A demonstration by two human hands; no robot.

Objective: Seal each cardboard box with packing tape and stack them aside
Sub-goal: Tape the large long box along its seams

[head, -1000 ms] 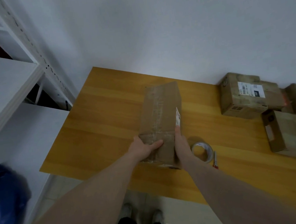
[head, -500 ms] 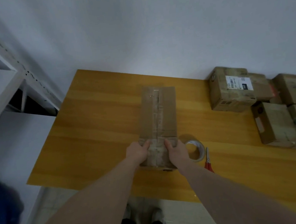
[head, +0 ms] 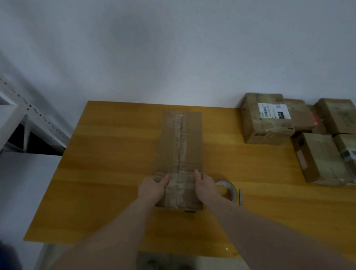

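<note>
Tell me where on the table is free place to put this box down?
Bare wood lies left of the box, up to the table edge, and between it and the stacked boxes at right. Crowded: the right back corner, and near the tape roll beside the right hand.

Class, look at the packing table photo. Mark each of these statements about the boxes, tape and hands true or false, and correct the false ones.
1. Both hands hold the near end of the long cardboard box. True: left hand, right hand.
2. The tape roll sits on top of that box. False: it lies on the wooden table, right of the right hand.
3. A tape strip runs along the box's top seam. True.
4. The pile of boxes is at the table's left. False: at the right.
</note>
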